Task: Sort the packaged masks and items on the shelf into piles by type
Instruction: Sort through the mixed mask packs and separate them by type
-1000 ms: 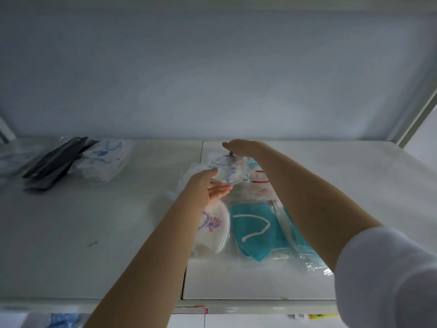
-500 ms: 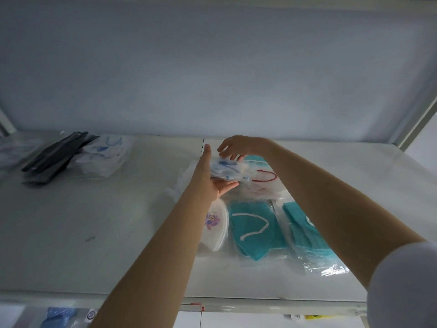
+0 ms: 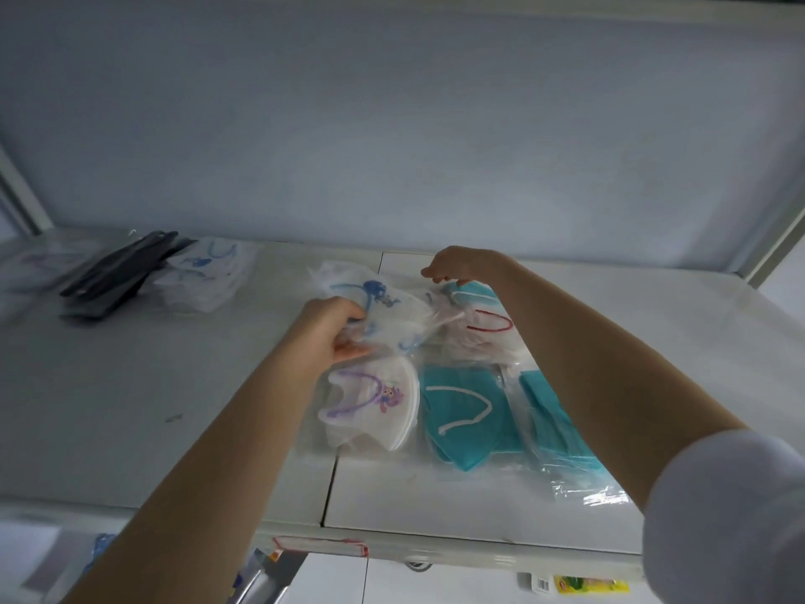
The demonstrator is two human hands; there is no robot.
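Left hand [image 3: 335,326] grips a mask packet [image 3: 387,305]; right hand [image 3: 457,265] hovers, fingers seemingly curled.

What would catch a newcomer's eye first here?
The left hand grips a wrapped white mask with blue print at the middle of the shelf, the right hand close by to its right. Nearer the edge lie bright teal masks beside a white mask with a purple cartoon. A black pile sits far left.

The left hand [image 3: 331,329] has closed round the blue-printed mask packet [image 3: 383,307] and drawn it left and nearer, off the pile. The right hand [image 3: 457,265] has let go and hovers behind it. The purple-printed mask [image 3: 370,403] now lies uncovered.
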